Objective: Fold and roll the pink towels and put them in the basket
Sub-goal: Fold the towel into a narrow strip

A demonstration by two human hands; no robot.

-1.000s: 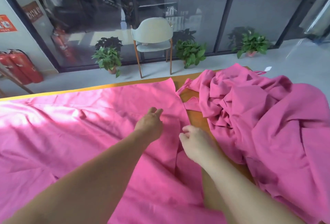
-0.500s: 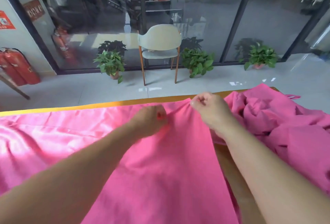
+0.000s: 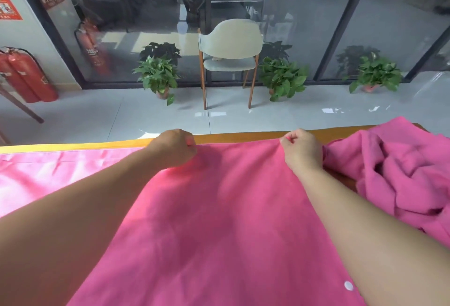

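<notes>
A pink towel [image 3: 219, 220] lies spread over the wooden table [image 3: 243, 137], its far edge close to the table's far rim. My left hand [image 3: 174, 150] pinches that far edge left of centre. My right hand [image 3: 302, 151] pinches the same edge near its right corner. Both arms stretch forward across the cloth. A crumpled heap of pink towels [image 3: 401, 174] sits at the right end of the table. No basket is in view.
Past the table's far edge is grey tiled floor with a pale chair [image 3: 230, 57] and three potted plants [image 3: 158, 78] along a glass wall. Red fire extinguishers [image 3: 26, 76] stand at the far left.
Both hands took the towel's edge and carried it away from me to the table's far rim, then spread apart along it. My view tilted up.
</notes>
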